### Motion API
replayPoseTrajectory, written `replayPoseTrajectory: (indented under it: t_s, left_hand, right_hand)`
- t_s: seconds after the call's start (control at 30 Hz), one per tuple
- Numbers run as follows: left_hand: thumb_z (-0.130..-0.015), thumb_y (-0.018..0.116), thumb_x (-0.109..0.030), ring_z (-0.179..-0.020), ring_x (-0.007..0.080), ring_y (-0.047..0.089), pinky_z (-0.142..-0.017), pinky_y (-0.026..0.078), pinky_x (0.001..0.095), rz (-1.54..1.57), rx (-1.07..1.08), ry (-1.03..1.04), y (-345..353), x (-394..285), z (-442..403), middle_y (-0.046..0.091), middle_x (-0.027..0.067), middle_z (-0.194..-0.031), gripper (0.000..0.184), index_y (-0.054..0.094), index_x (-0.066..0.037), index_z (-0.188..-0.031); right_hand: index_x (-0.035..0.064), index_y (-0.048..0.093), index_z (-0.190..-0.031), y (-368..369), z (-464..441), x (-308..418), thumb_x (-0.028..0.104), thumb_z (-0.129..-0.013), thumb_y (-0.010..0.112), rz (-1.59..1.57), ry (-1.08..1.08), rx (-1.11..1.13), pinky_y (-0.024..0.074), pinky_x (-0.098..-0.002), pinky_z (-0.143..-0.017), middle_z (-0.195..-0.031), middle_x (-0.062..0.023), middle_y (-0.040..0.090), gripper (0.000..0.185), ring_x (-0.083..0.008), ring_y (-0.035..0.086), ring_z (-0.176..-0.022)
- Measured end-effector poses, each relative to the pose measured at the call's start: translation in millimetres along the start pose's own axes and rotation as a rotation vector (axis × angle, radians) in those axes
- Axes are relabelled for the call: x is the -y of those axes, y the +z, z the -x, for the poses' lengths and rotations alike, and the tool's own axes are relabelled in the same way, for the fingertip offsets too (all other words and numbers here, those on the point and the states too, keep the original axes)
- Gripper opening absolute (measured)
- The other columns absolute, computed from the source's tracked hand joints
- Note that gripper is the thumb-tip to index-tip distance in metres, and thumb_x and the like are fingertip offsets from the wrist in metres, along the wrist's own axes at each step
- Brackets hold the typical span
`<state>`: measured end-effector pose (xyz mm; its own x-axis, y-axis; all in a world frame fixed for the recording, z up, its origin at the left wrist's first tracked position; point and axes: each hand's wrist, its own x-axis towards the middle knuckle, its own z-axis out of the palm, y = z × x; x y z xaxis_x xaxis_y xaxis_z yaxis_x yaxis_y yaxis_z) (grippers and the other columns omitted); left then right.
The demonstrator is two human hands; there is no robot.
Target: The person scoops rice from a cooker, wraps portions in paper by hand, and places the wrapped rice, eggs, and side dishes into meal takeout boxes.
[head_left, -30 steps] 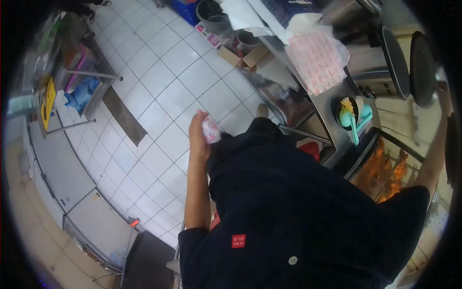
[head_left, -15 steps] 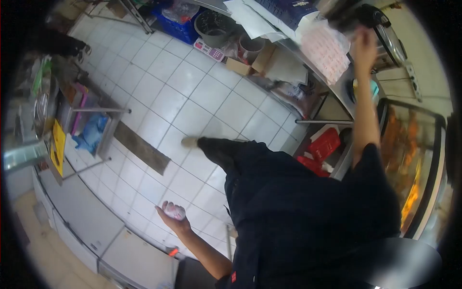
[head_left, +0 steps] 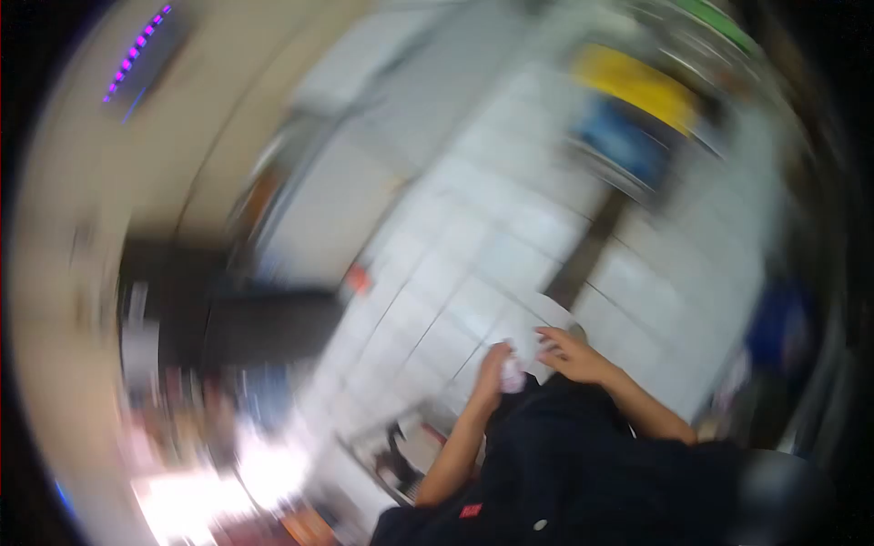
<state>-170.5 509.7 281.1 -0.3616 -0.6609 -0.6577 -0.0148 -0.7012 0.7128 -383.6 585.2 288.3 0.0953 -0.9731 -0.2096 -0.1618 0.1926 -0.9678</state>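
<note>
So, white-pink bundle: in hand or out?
In hand: the white-pink bundle sits against the curled left hand. Full or empty, cannot tell: too blurred.

ahead of you spreads a white tiled floor (head_left: 492, 223), blurred, a dark strip (head_left: 590, 247) lying on it. beyond that you see a yellow item (head_left: 633, 86) beside a blue item (head_left: 624, 136). to your left stand a pale cabinet (head_left: 355, 191) and a dark unit (head_left: 269, 329); purple lights (head_left: 137, 55) glow at upper left.

2 forearms (head_left: 454, 457) extend forward, left hand (head_left: 492, 369) curled, right hand (head_left: 575, 356) loosely spread.
</note>
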Motion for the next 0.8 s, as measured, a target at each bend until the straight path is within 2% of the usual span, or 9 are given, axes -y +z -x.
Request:
replayPoseTrajectory:
  t_s: [0.1,0.17,0.33,0.4,0.43,0.5,0.57,0.73,0.8]
  left_hand:
    - [-0.098,0.059,-0.048,-0.077,0.0121,0.059,-0.068,0.051,0.0281,0.204,-0.279,0.151,-60.5,-18.8,-4.8,0.059,0.0027,-0.088,0.041,0.059,-0.007,-0.104]
    - [-0.096,0.061,-0.052,-0.081,0.0128,0.061,-0.072,0.052,0.0289,0.366,-0.424,0.190,-105.1,-33.3,-12.8,0.060,0.0044,-0.091,0.049,0.058,-0.005,-0.107]
    - [-0.089,0.067,-0.061,-0.092,0.0197,0.065,-0.078,0.055,0.0326,0.528,-0.666,0.204,-248.9,-57.7,-34.5,0.065,0.0141,-0.104,0.076,0.049,0.003,-0.126]
    - [-0.086,0.066,-0.067,-0.095,0.0280,0.066,-0.081,0.055,0.0368,0.541,-0.745,0.285,-311.1,-94.8,-29.3,0.063,0.0231,-0.109,0.086,0.044,0.004,-0.130]
    - [-0.084,0.065,-0.070,-0.099,0.0310,0.065,-0.084,0.054,0.0391,0.493,-0.781,0.227,-304.0,-118.0,-28.9,0.063,0.0249,-0.111,0.088,0.044,0.002,-0.131]
    - [-0.081,0.062,-0.077,-0.107,0.0370,0.064,-0.090,0.052,0.0438,0.355,-0.841,0.090,-362.7,-167.1,-24.0,0.061,0.0285,-0.116,0.093,0.044,-0.001,-0.132]
    - [-0.076,0.058,-0.084,-0.119,0.0450,0.057,-0.101,0.046,0.0488,0.253,-0.811,0.178,-407.0,-200.8,-39.9,0.059,0.0291,-0.122,0.099,0.045,-0.005,-0.134]
    - [-0.076,0.056,-0.085,-0.121,0.0456,0.054,-0.103,0.042,0.0521,0.373,-0.722,0.268,-533.2,-225.3,-53.9,0.059,0.0245,-0.126,0.104,0.039,-0.005,-0.141]
    - [-0.074,0.062,-0.084,-0.123,0.0422,0.054,-0.102,0.043,0.0446,0.453,-0.689,0.309,-614.2,-219.2,-42.3,0.058,0.0257,-0.126,0.109,0.037,0.000,-0.140]
  right_hand:
    - [0.0069,0.038,-0.149,54.0,-101.7,38.4,0.027,-0.101,0.062,-0.265,0.255,0.389,0.0551,-0.0348,-0.086,-0.127,-0.0140,0.055,0.057,-0.0212,0.060,-0.110]
    - [0.0079,0.035,-0.150,102.0,-150.1,53.2,0.025,-0.101,0.061,-0.233,0.321,0.576,0.0548,-0.0366,-0.089,-0.129,-0.0115,0.053,0.058,-0.0215,0.059,-0.114]
    - [0.0012,0.036,-0.144,252.4,-277.3,117.3,0.019,-0.099,0.064,-0.109,0.366,0.784,0.0529,-0.0347,-0.092,-0.131,-0.0138,0.051,0.056,-0.0218,0.057,-0.117]
    - [0.0017,0.034,-0.145,315.6,-323.6,117.9,0.021,-0.097,0.067,-0.093,0.430,0.670,0.0539,-0.0345,-0.091,-0.130,-0.0147,0.051,0.061,-0.0226,0.057,-0.117]
    - [0.0020,0.034,-0.145,315.3,-330.2,125.8,0.021,-0.096,0.068,-0.091,0.444,0.618,0.0542,-0.0347,-0.092,-0.131,-0.0147,0.051,0.063,-0.0231,0.057,-0.117]
    - [0.0027,0.032,-0.146,360.3,-358.6,166.5,0.021,-0.097,0.067,-0.026,0.300,0.601,0.0545,-0.0400,-0.094,-0.132,-0.0153,0.052,0.063,-0.0242,0.058,-0.117]
    - [0.0034,0.032,-0.146,398.9,-406.2,190.3,0.022,-0.096,0.067,0.013,0.195,0.590,0.0547,-0.0427,-0.095,-0.132,-0.0152,0.053,0.064,-0.0246,0.059,-0.116]
    - [0.0053,0.033,-0.145,497.1,-486.0,213.0,0.025,-0.093,0.072,0.145,0.162,0.592,0.0556,-0.0378,-0.091,-0.128,-0.0130,0.057,0.067,-0.0218,0.063,-0.110]
    - [0.0057,0.035,-0.144,592.6,-512.9,227.4,0.023,-0.093,0.072,0.163,0.227,0.649,0.0555,-0.0351,-0.087,-0.127,-0.0123,0.058,0.065,-0.0212,0.063,-0.109]
